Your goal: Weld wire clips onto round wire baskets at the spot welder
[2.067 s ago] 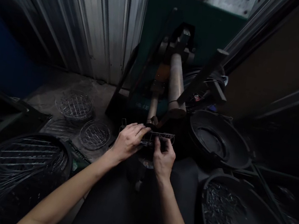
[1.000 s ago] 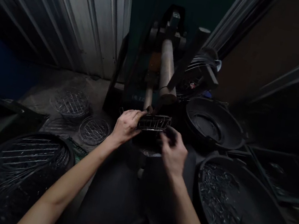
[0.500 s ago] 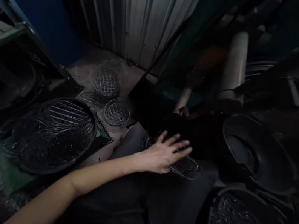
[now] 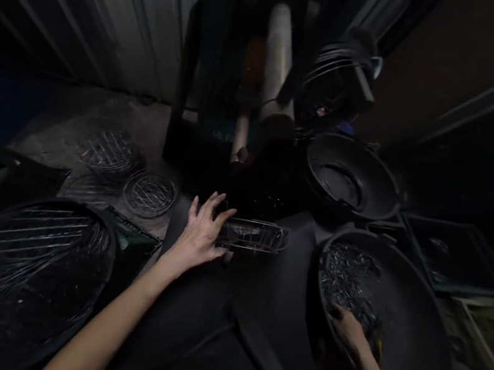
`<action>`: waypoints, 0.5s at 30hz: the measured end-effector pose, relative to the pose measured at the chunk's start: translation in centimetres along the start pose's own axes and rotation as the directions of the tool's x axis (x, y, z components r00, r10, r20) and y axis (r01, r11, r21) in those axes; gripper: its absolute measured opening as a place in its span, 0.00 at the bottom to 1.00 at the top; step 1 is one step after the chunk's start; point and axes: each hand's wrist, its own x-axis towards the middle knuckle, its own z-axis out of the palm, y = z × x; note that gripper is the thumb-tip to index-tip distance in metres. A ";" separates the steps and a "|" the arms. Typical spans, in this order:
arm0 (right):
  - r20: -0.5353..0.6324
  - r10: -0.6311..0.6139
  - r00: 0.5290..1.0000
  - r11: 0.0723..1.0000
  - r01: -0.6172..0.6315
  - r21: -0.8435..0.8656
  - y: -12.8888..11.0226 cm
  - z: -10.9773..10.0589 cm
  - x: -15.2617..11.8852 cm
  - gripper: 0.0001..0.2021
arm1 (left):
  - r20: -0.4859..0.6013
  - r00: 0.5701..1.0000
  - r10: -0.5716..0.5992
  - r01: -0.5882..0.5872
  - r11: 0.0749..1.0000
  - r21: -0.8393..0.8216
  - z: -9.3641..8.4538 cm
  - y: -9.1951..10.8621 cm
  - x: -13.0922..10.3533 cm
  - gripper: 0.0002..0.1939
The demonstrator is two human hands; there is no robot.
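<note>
In the head view, a small wire rack [image 4: 254, 235] made of thin bent metal lies across my lap, on dark cloth. My left hand [image 4: 200, 233] is at its left end, fingers spread and thumb apart, seeming to touch the wires. On the right stands a wide dark basin [image 4: 417, 314] with a heap of small shiny metal pieces [image 4: 348, 276] along its left side. My right hand [image 4: 348, 328] is over the basin's near left part, at the edge of that heap. Its fingers look curled together, their tips in shadow, and whatever they pinch is too dark to name.
At the left, a large round tub [image 4: 109, 257] holds wire grids. Round wire grids [image 4: 149, 193] lie on the floor beyond it. A machine with a pale metal cylinder [image 4: 278, 57] rises in front. Another dark basin [image 4: 372, 174] stands behind the right one.
The view has swung to the right. My left hand has shifted from over the rack's middle to its left end. My right hand, barely visible before, now shows at the basin.
</note>
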 end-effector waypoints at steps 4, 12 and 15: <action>-0.049 0.039 0.998 0.999 -0.039 0.012 0.4 0.1 0.6 0.16 | 0.019 0.999 0.047 -0.047 0.999 -0.009 0.1 -0.3 0.4 0.45; -0.011 -0.045 0.999 0.999 0.046 0.008 1.1 0.8 1.6 0.14 | 0.030 0.993 0.110 -0.113 0.988 0.105 -0.3 0.0 0.6 0.35; -0.038 -0.035 0.999 0.999 0.034 -0.037 2.1 0.6 1.4 0.14 | 0.048 0.993 0.111 -0.116 0.988 0.106 -1.8 -0.1 1.4 0.33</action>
